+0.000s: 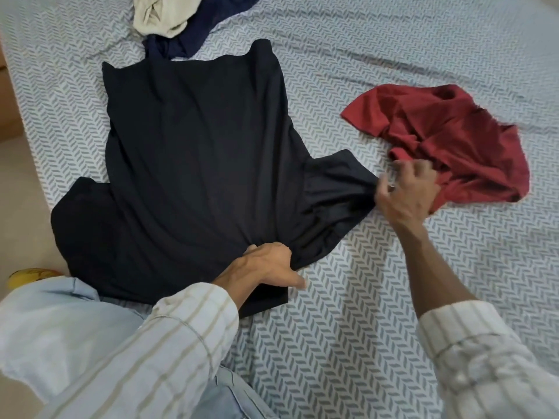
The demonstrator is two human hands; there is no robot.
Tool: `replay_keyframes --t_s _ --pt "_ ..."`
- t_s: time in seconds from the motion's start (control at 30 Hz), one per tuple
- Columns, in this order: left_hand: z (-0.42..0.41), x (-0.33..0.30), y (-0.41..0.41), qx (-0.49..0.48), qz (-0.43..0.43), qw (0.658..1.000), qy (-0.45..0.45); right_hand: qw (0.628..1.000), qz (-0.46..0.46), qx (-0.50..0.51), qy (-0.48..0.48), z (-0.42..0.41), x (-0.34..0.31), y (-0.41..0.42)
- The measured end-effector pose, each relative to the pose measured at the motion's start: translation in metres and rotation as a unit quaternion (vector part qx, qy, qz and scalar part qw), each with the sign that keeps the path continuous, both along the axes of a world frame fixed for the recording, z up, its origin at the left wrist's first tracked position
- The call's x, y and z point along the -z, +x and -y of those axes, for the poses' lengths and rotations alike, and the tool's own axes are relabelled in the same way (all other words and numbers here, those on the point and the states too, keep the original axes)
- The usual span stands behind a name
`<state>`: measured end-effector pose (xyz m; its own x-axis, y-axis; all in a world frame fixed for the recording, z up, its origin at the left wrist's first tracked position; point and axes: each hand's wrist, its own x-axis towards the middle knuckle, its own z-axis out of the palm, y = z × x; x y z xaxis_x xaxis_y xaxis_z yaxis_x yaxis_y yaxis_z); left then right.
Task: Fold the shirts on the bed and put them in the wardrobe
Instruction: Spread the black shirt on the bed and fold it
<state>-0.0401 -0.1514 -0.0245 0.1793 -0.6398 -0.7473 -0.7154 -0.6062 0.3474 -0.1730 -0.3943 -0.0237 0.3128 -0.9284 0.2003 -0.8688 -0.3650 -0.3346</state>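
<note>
Left hand (266, 267) presses black shirt (196, 164); right-hand fingers (382, 189) pinch sleeve; red shirt (453, 140) beside.

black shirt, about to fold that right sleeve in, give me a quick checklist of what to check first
1. Black shirt spread flat on the bed: ok, body lies mostly smooth.
2. Left hand pinning the near edge: ok, it rests on the fabric by the collar end.
3. Right hand has the sleeve: cannot tell, blurred at the sleeve tip.
4. Sleeve smooth: not ok, wrinkled and bunched toward the hand.
5. Red shirt clear of the fold: ok, crumpled beside the right hand, off the black shirt.
6. Far hem clear: not ok, the navy garment meets it under the cream garment.
</note>
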Motion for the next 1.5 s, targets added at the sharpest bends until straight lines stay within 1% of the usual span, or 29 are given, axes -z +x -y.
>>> replay_keyframes --t_s 0.03,0.07,0.1,0.17,0.23,0.33,0.37,0.5,0.6,0.63,0.7,0.8,0.87,0.9,0.97,1.03,1.1,1.17,1.2,1.27,1.3,1.33,1.4,1.5 --pt "-0.001 -0.001 -0.001 0.005 0.007 1.000 0.001 0.996 -0.008 -0.019 0.088 -0.005 0.006 0.005" --pt "-0.002 -0.002 -0.003 0.010 0.013 1.000 0.001 0.987 -0.014 -0.011 0.160 -0.006 0.012 0.010" --pt "-0.003 -0.003 -0.004 0.010 0.016 1.000 0.000 0.979 -0.036 0.004 0.200 -0.007 0.013 0.013" --pt "-0.005 -0.007 -0.005 0.001 0.017 1.000 -0.012 0.969 -0.058 0.000 0.240 0.000 0.015 0.013" --pt "-0.009 -0.009 -0.004 -0.018 0.004 1.000 -0.021 0.959 -0.047 -0.010 0.278 0.011 0.013 0.011" --pt "-0.019 -0.010 -0.005 -0.044 -0.024 0.999 -0.018 0.962 0.084 -0.016 0.259 0.026 0.007 0.008" --pt "-0.020 -0.009 -0.006 -0.042 -0.031 0.998 -0.019 0.964 0.105 -0.010 0.244 0.030 0.004 0.005" --pt "-0.014 -0.015 -0.012 0.005 -0.019 1.000 -0.001 0.973 0.077 -0.007 0.215 0.021 0.013 -0.011" --pt "0.008 -0.026 -0.002 0.013 -0.033 0.999 0.031 0.984 0.109 0.022 0.138 0.003 0.031 -0.026" --pt "0.014 -0.029 0.003 0.011 -0.027 0.999 0.023 0.987 0.116 0.022 0.106 -0.002 0.038 -0.030" --pt "0.037 -0.030 0.016 -0.005 0.003 0.999 -0.035 0.991 0.102 0.054 0.063 -0.001 0.047 -0.034" --pt "0.085 -0.018 0.029 -0.065 0.043 0.985 -0.156 0.993 0.053 0.081 0.067 0.005 0.054 -0.030" --pt "0.126 -0.004 0.039 -0.088 0.073 0.969 -0.217 0.993 0.050 0.080 0.065 0.009 0.058 -0.027" --pt "0.146 0.000 0.043 -0.095 0.082 0.964 -0.234 0.992 0.064 0.080 0.068 0.010 0.061 -0.028" --pt "0.182 0.006 0.049 -0.097 0.102 0.958 -0.249 0.988 0.117 0.069 0.067 0.011 0.064 -0.030" --pt "0.215 0.012 0.050 -0.079 0.134 0.960 -0.234 0.980 0.174 0.061 0.072 0.015 0.069 -0.034" --pt "0.240 0.014 0.046 -0.063 0.146 0.966 -0.202 0.978 0.190 0.058 0.067 0.018 0.073 -0.036" --pt "0.254 0.012 0.045 -0.073 0.126 0.970 -0.197 0.979 0.188 0.058 0.056 0.018 0.075 -0.034" --pt "0.258 0.013 0.045 -0.103 0.102 0.968 -0.207 0.978 0.194 0.065 0.046 0.017 0.076 -0.034" --pt "0.265 0.014 0.046 -0.201 0.048 0.949 -0.238 0.968 0.229 0.099 0.028 0.017 0.077 -0.031" --pt "0.266 0.015 0.046 -0.241 0.035 0.937 -0.252 0.962 0.246 0.120 0.021 0.017 0.076 -0.029" --pt "0.266 0.016 0.046 -0.259 0.035 0.929 -0.262 0.957 0.254 0.136 0.019 0.017 0.075 -0.026" --pt "0.265 0.020 0.047 -0.248 0.049 0.927 -0.276 0.958 0.243 0.152 0.019 0.018 0.074 -0.022" --pt "0.263 0.025 0.047 -0.202 0.036 0.936 -0.285 0.964 0.229 0.133 0.028 0.017 0.073 -0.023"
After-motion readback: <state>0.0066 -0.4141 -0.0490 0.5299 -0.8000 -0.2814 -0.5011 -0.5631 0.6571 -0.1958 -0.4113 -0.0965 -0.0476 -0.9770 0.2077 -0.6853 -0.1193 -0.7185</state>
